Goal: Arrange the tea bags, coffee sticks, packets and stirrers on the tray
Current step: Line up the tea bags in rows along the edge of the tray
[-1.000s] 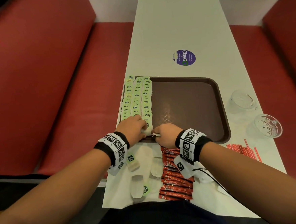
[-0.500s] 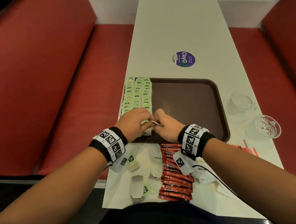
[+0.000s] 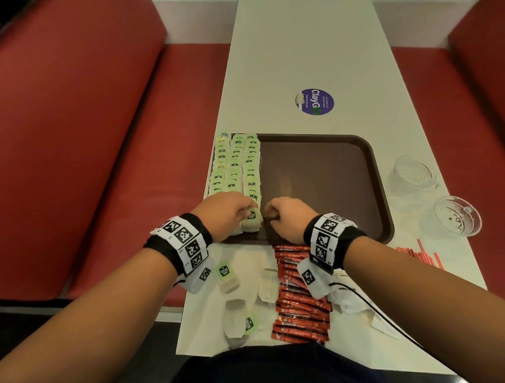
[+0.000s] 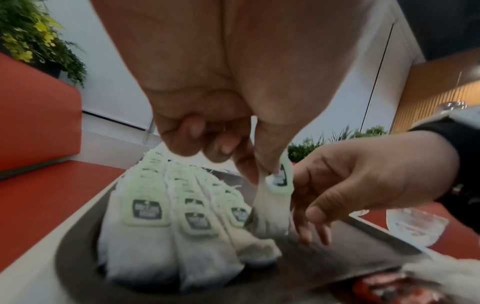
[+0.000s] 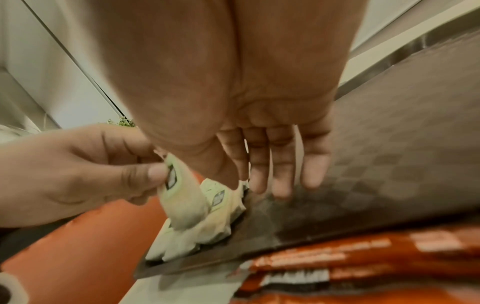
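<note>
Three rows of green-tagged tea bags [image 3: 234, 168] [image 4: 145, 209] lie along the left side of the brown tray [image 3: 319, 180] [image 4: 337, 257] [image 5: 389, 164]. My left hand [image 3: 248, 212] [image 4: 267, 170] [image 5: 155, 174] pinches one tea bag [image 3: 251, 219] [image 4: 272, 205] [image 5: 182, 203] by its tag at the near end of the right row. My right hand [image 3: 269, 217] [image 4: 311, 226] [image 5: 272, 185] is just to the right of it, fingers relaxed and pointing down at the tray floor, holding nothing.
Loose tea bags [image 3: 227, 279], a stack of red coffee sticks [image 3: 298, 307] [image 5: 337, 267] and white packets [image 3: 348, 298] lie on the table before the tray. Red stirrers [image 3: 420, 254] and two glass cups [image 3: 414, 174] [image 3: 456, 216] are at the right. Red benches flank the table.
Both hands shifted slightly up the tray, then the right hand drew apart from the left. The left hand keeps the tea bag at the row's near end.
</note>
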Demonstrator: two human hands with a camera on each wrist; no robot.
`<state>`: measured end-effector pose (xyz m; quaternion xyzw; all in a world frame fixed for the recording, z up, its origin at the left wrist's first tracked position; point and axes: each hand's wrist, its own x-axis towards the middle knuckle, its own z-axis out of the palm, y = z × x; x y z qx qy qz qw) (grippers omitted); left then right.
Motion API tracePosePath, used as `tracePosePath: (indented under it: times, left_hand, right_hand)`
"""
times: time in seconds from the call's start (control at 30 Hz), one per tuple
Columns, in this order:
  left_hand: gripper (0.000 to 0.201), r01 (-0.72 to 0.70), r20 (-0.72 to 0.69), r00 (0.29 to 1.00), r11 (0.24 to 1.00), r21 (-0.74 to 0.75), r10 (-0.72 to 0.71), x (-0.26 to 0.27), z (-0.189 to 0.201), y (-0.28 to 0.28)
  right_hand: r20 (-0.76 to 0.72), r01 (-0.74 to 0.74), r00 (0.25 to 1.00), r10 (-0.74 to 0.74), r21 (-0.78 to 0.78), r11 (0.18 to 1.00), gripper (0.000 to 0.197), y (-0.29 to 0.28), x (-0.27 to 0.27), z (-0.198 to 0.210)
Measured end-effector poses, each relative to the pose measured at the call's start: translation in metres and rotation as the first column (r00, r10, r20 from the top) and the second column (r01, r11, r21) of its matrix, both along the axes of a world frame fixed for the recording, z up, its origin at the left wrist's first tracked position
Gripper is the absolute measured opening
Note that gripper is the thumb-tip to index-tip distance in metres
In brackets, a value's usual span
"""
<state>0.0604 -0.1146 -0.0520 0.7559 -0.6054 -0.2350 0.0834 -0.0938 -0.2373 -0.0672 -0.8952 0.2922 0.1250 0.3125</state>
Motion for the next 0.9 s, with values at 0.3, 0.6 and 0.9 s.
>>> tracePosePath:
  times: [0.3, 0.6, 0.9]
  left_hand:
    - [0.032, -0.113, 0.054, 0.993, 0.990, 0.083, 0.109, -0.003, -0.025, -0.006]
    - [0.028, -0.083, 0.083, 0.993, 0.994, 0.064, 0.078, -0.010, -0.033, 0.009]
    - [0.026, -0.082, 0.057, 0.995, 0.997, -0.011, 0.083, -0.009, -0.021, 0.028]
  right_hand:
    - [-0.193, -0.101, 0.976, 0.104, 0.024, 0.995, 0.020, 0.007, 0.007, -0.010]
    - [-0.241, -0.141, 0.962, 0.132, -0.021, 0.990, 0.024, 0.016, 0.014, -0.011]
    - [-0.196, -0.204, 0.964, 0.178, -0.118, 0.972, 0.022, 0.024, 0.004, 0.009]
